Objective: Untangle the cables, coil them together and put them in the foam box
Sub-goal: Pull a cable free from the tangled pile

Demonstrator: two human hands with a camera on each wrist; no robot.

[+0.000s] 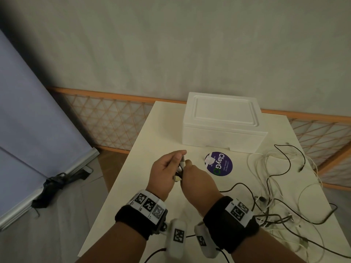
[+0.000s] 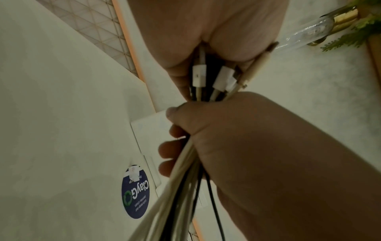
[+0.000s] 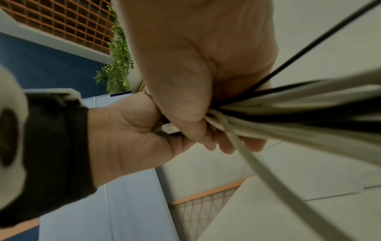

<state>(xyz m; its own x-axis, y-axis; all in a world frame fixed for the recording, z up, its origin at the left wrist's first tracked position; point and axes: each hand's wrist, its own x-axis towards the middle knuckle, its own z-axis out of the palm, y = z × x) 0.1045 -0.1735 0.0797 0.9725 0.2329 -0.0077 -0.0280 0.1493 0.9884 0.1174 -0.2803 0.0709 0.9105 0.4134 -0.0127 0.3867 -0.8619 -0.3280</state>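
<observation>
Both hands meet above the middle of the white table. My left hand pinches the plug ends of several white and black cables; in the left wrist view the white connectors stick out of its grip. Just below it, my right hand is closed round the same bundle, which fans out of its fist in the right wrist view. The loose lengths trail into a tangle on the table's right side. The white foam box stands at the back with its lid on.
A round purple sticker lies flat between my hands and the box. Cable loops cover the right half of the table down to its near edge. Past the left table edge lies the floor with a leaning grey panel. An orange lattice rail runs behind.
</observation>
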